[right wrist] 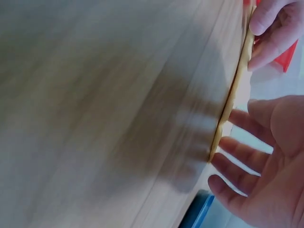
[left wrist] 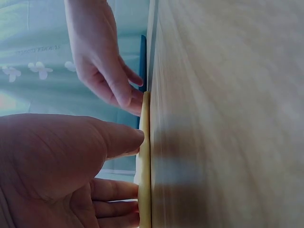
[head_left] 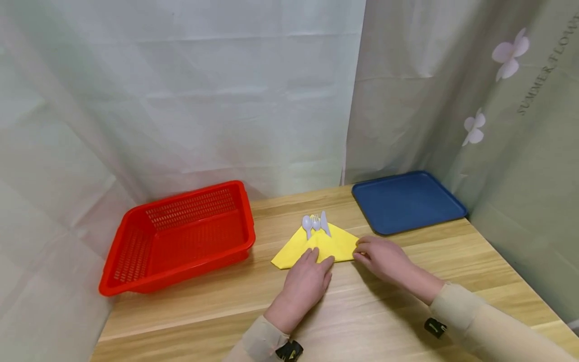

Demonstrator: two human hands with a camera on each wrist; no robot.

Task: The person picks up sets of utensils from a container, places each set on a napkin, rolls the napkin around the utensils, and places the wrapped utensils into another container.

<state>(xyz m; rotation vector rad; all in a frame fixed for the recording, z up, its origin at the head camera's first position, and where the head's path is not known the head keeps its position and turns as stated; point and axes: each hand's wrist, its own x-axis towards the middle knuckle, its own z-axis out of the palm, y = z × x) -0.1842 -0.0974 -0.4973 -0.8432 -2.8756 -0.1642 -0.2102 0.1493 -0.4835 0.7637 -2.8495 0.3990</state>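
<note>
A yellow napkin [head_left: 294, 250], folded to a triangle-like shape, lies flat on the wooden table. A light purple plastic spoon [head_left: 307, 223], fork [head_left: 315, 222] and knife [head_left: 324, 221] stick out of its fold at the top; their lower ends are covered. My left hand [head_left: 305, 281] presses the front edge of the napkin with outstretched fingertips. At the napkin's right corner, my right hand [head_left: 384, 257] touches the cloth with its fingertips. The right wrist view shows that hand's thumb [right wrist: 260, 111] apart from its spread fingers.
A red plastic basket [head_left: 181, 271] with perforated walls stands on the left. Toward the back right lies a blue tray [head_left: 409, 201]. Pale curtains [head_left: 226, 100] hang behind the table and on both sides.
</note>
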